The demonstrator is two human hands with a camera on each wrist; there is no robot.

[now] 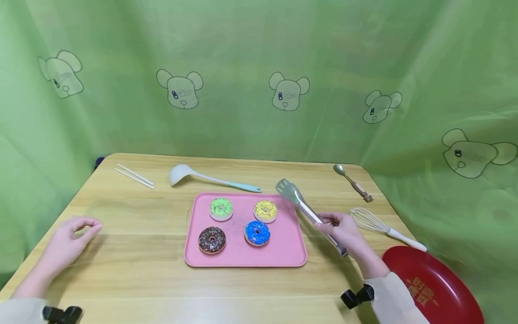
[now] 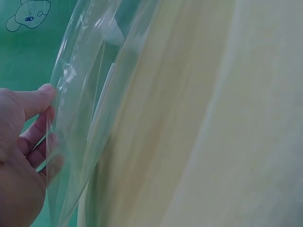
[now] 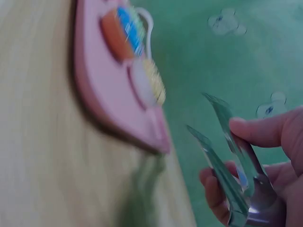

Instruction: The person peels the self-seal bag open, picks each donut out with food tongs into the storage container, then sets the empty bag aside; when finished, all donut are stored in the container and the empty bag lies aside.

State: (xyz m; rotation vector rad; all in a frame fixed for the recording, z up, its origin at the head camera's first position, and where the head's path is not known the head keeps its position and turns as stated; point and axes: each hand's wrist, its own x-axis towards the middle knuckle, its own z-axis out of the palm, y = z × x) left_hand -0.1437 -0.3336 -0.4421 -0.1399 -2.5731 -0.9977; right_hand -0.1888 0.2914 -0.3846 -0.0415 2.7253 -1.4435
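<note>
My left hand (image 1: pixel 69 245), left of the tray, pinches the edge of a clear plastic object (image 2: pixel 71 118). It shows plainly only in the left wrist view, with fingers visible through it; its exact kind cannot be told. My right hand (image 1: pixel 344 231) grips metal tongs (image 1: pixel 309 210), thumb on one arm and fingers on the other. Their jaws are apart in the right wrist view, with nothing between them. The tongs' head is over the far right corner of a pink tray (image 1: pixel 279 258). On the tray lie green (image 1: pixel 221 208), yellow (image 1: pixel 265 210), brown (image 1: pixel 212 240) and blue (image 1: pixel 257 233) doughnuts.
Chopsticks (image 1: pixel 135 175) and a pale ladle (image 1: pixel 210 177) lie toward the table's back edge. On the right are a spoon (image 1: pixel 352 182), a whisk (image 1: pixel 386 228) and a red plate (image 1: pixel 445 288). A green curtain (image 1: pixel 243 126) hangs behind.
</note>
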